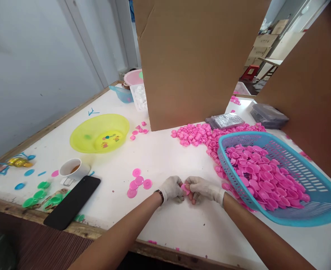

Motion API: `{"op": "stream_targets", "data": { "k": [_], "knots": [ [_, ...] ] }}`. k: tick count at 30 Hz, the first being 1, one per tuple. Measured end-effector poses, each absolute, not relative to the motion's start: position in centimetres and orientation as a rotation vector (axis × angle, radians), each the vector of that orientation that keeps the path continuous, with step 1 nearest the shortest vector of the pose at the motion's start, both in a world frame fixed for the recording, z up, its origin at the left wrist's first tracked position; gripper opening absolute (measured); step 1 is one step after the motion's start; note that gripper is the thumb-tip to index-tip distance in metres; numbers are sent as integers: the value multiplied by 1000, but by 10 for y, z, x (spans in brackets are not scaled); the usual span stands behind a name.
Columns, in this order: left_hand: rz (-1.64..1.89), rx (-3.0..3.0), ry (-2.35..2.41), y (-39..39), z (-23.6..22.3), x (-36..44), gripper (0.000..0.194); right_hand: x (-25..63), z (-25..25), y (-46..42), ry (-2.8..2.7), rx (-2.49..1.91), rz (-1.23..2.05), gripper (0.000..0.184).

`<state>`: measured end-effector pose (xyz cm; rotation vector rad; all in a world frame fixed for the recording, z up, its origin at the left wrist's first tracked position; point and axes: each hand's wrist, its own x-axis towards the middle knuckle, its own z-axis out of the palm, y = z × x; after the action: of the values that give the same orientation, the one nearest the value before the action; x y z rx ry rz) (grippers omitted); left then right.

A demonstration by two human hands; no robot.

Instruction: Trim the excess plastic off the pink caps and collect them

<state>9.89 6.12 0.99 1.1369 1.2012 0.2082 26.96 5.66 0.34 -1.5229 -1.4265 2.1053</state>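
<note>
Well, right by me a few pink bits (152, 242) are lying along the tbl's near edge, and off to my L a black phone (72, 202) is resting partly on the wooden border (92, 232). Just past that, my L hand (171, 189) and R hand (204, 188) are meeting over the white tbl (109, 212), both in pale gloves w/ some bare fingertips showing. Both are pinching one small pink pc (185, 189) btwn them, fingers curled in; its exact shape I can't tell.

L of my hands, five pink discs (139, 180) are lying in a loose group, some overlapping. Farther L, green pcs (40, 194) are lying near the edge, and a white cup (83, 169) w/ brown liquid is standing beside the phone. To my R a blue basket (308, 220) is holding a heap of pink spoon-like pcs (266, 180).

Beyond, a yellow bowl (117, 125) is sitting far L, and small pink cups (193, 134) are spreading in a pile up to a silver packet (228, 120). Behind those, a tall cardboard sheet (193, 63) is standing upright; stacked boxes (263, 40) are showing way back R.
</note>
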Motion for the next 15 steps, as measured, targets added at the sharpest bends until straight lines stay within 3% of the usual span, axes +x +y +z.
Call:
{"op": "stream_targets", "data": {
  "k": [6, 15],
  "knots": [
    [128, 1078, 1151, 71, 9, 97, 29, 270, -3, 61, -1392, -1505, 2167, 29],
    [52, 1274, 1248, 70, 14, 105, 18, 258, -5, 48, -1453, -1756, 1890, 11]
  ]
}}
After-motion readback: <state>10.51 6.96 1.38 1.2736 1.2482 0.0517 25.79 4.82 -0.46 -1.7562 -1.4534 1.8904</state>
